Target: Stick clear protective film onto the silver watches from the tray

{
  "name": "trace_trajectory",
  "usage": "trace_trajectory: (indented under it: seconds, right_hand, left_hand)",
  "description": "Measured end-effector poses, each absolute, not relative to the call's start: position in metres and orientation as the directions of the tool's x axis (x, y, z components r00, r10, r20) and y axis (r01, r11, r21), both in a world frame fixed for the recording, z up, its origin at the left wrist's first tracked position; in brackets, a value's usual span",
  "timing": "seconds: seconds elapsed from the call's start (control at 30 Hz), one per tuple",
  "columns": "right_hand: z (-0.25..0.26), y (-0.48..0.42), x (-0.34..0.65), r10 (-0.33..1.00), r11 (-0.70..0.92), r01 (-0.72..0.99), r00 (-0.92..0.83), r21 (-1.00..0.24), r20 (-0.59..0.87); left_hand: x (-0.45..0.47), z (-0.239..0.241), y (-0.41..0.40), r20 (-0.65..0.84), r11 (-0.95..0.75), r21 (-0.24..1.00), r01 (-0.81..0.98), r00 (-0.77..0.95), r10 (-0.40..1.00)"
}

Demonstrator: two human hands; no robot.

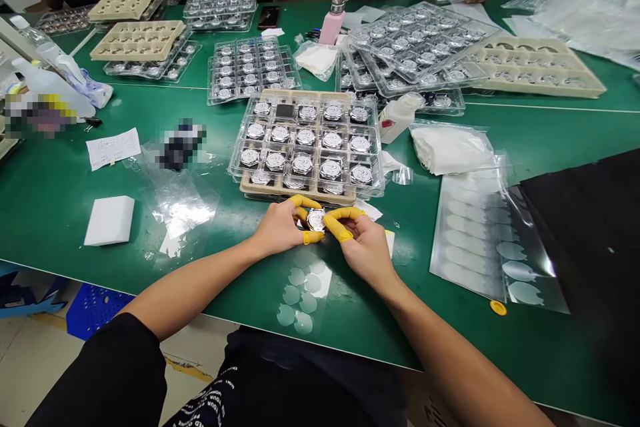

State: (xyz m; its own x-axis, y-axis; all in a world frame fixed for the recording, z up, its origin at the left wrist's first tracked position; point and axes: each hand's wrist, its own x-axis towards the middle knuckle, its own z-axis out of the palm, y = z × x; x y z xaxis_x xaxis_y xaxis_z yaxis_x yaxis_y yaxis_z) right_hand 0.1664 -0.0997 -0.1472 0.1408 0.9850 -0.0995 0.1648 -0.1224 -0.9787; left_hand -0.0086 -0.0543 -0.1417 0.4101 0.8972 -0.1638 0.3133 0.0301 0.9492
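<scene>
Between my hands, just in front of the stacked trays, is a small round silver watch case. My left hand grips it from the left side, with yellow finger cots on thumb and fingers. From the right, the yellow-covered fingertips of my right hand pinch at its edge. Behind them a clear plastic tray holds rows of similar watch cases over a beige tray. Below my hands lies a clear sheet of round protective films on the green table.
More film sheets lie at right, near a yellow finger cot and a black object. A white block sits at left. A white bottle and stacked trays stand farther back. Other people work across the table.
</scene>
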Motion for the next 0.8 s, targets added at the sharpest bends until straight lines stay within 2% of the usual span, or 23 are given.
trace_trajectory:
  seconds: [0.8]
  right_hand:
    - [-0.1520, -0.1001, 0.1708, 0.992, -0.087, 0.212, 0.103, -0.973, -0.066]
  left_hand:
    - [-0.0094, -0.1423, -0.0536, -0.164, 0.020, 0.945, 0.325, 0.419, 0.893]
